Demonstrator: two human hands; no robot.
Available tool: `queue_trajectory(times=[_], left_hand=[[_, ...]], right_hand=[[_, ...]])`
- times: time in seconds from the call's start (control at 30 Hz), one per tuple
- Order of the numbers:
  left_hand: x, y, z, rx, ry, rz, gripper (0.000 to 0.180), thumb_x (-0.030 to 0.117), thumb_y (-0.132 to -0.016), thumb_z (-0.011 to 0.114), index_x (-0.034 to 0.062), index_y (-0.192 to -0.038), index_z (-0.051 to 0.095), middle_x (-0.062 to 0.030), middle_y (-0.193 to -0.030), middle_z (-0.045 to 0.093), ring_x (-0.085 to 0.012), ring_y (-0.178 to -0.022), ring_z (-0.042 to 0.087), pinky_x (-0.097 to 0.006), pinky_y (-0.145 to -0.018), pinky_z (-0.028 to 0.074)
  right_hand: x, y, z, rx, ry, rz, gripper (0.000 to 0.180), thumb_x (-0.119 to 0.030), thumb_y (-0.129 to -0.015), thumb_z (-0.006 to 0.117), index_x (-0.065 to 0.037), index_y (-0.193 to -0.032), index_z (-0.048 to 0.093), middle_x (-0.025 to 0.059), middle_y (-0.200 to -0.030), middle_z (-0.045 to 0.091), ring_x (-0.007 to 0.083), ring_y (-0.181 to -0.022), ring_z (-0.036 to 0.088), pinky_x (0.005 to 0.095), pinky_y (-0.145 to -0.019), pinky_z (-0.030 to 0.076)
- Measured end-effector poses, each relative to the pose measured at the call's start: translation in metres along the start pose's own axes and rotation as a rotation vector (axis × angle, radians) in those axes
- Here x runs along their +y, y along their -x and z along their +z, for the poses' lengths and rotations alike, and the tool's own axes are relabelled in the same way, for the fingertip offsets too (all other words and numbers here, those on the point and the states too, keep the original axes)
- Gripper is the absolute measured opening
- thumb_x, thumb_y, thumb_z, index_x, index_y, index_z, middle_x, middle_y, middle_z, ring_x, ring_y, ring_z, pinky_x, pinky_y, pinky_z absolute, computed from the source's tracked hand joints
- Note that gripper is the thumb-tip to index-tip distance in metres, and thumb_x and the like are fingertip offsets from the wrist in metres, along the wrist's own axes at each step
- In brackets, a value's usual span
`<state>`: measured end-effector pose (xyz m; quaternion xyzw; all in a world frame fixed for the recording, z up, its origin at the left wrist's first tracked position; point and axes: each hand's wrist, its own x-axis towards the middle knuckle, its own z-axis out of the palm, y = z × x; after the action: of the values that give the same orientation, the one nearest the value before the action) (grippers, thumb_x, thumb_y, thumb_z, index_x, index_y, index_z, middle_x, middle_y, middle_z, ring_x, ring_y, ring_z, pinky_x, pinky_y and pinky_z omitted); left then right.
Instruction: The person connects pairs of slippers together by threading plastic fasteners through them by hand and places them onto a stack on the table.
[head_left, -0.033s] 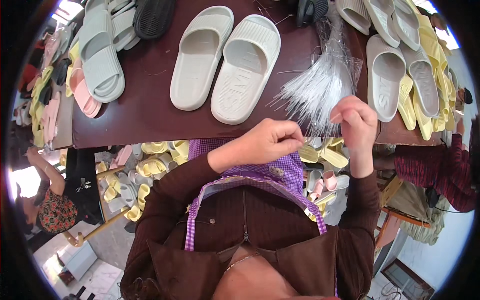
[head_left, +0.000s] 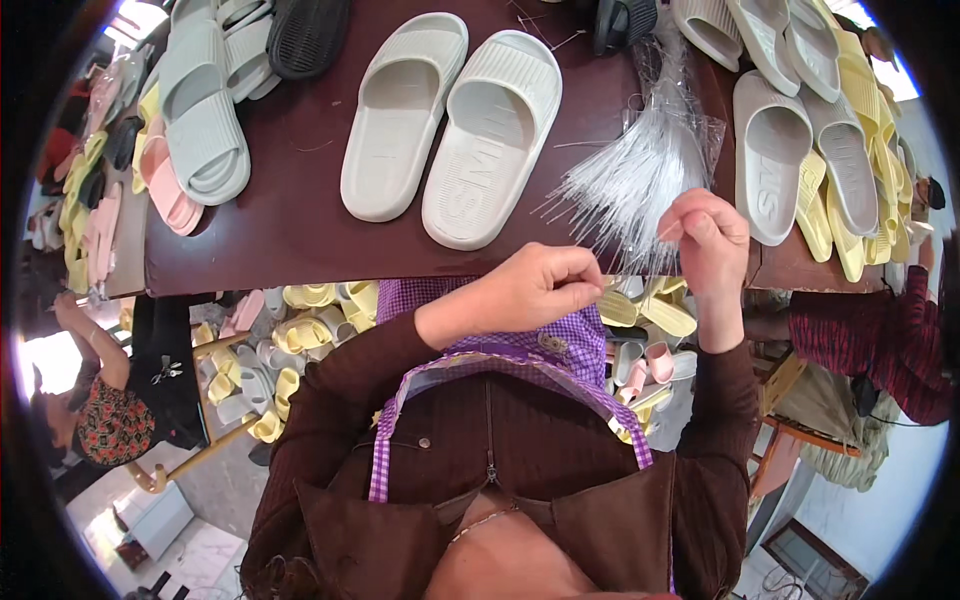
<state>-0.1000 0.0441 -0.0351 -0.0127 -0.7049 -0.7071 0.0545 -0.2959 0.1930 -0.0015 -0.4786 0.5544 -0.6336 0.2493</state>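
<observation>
Two pale grey slide sandals (head_left: 480, 150) lie side by side on the dark red table (head_left: 280, 250), toes away from me. To their right spreads a bunch of thin white plastic strands (head_left: 640, 165), partly in clear wrap. My left hand (head_left: 540, 288) hovers at the table's front edge, fingers curled and thumb near the forefinger; whatever is inside is hidden. Beside the strands' near ends, my right hand (head_left: 712, 245) is closed in a pinch, thumb against forefinger. What it holds is too small to make out.
Grey slides (head_left: 205, 130) and a pink slide (head_left: 165, 185) are piled at the left, with a black slide (head_left: 308, 38) beside them. Grey and yellow slides (head_left: 840, 160) heap up at the right. More slides fill the floor below. Other people sit at both sides.
My right hand has shifted very slightly left. My left hand has dipped a little; the sandals and strands stay put.
</observation>
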Motion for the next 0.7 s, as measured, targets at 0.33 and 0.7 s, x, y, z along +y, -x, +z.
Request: queue_trajectory(times=[0.33,0.7], left_hand=[[0.007,0.007,-0.001,0.275,0.431,-0.142,0.007,0.005,-0.089,0.053,-0.0001,-0.091,0.057,0.0004,-0.066,0.051,-0.0053,-0.056,0.044,-0.019,-0.052,0.036],[-0.004,0.063,-0.026,0.574,0.909,-0.072,0.006,0.004,-0.088,0.052,-0.0009,-0.088,0.056,0.0042,-0.054,0.035,-0.0061,-0.044,0.029,-0.024,-0.047,0.032]], right_hand=[[0.048,-0.023,-0.002,-0.321,1.228,-0.13,0.043,-0.019,-0.089,0.054,-0.003,-0.128,0.047,0.0128,-0.13,0.051,0.0296,-0.125,0.043,0.0408,-0.103,0.033],[0.066,-0.028,-0.015,-0.274,1.304,-0.118,0.049,-0.032,-0.092,0.047,-0.005,-0.133,0.042,0.0131,-0.137,0.044,0.0315,-0.129,0.037,0.0439,-0.107,0.026]])
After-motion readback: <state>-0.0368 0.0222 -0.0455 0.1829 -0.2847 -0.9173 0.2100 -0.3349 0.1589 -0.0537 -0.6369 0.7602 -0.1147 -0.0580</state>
